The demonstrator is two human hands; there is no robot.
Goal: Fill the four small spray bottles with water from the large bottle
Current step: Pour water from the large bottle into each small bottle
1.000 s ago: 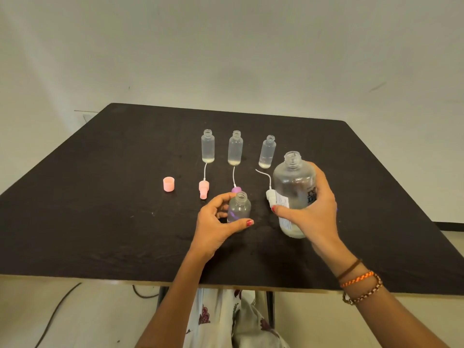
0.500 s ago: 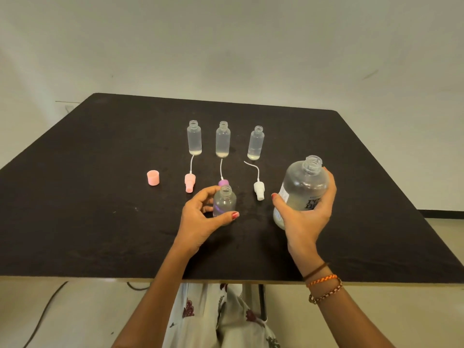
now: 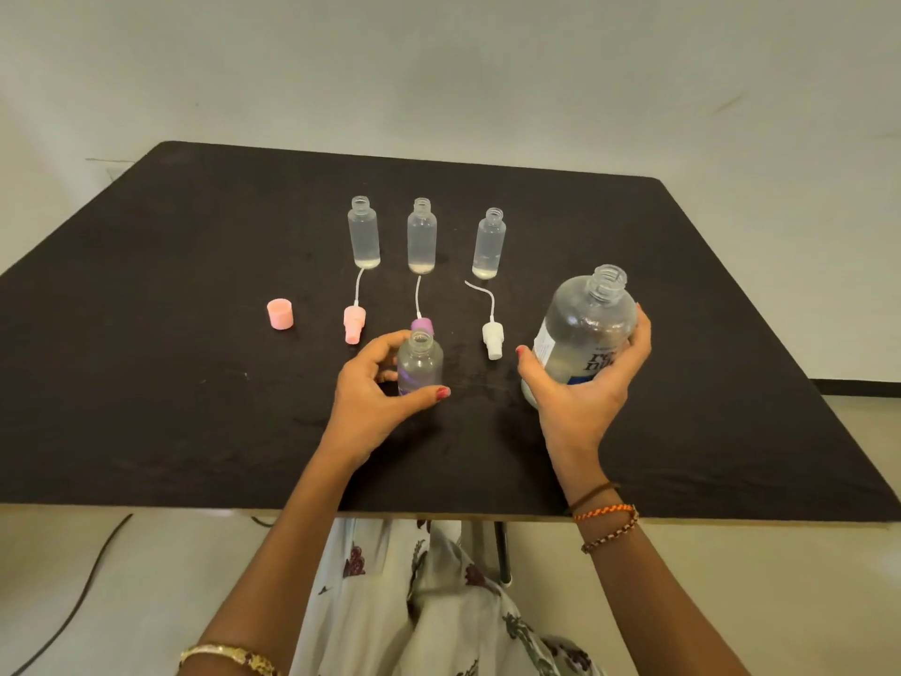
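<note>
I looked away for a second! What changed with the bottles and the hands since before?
The right hand swung the big bottle away to the right, off from beside the small bottle, and tipped it so its open neck leans right. Nothing was let go: the left hand still holds the small bottle on the table. The three back bottles, the sprayers and the pink cap stayed put.

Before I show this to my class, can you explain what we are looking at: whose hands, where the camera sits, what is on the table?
The camera sits on a person's head, looking down at their own two hands. The left hand holds a small open bottle standing on the black table. The right hand grips the large bottle, tilted, uncapped. Behind stand three more small bottles, also open. In front of them lie three spray tops with tubes and a pink cap.
</note>
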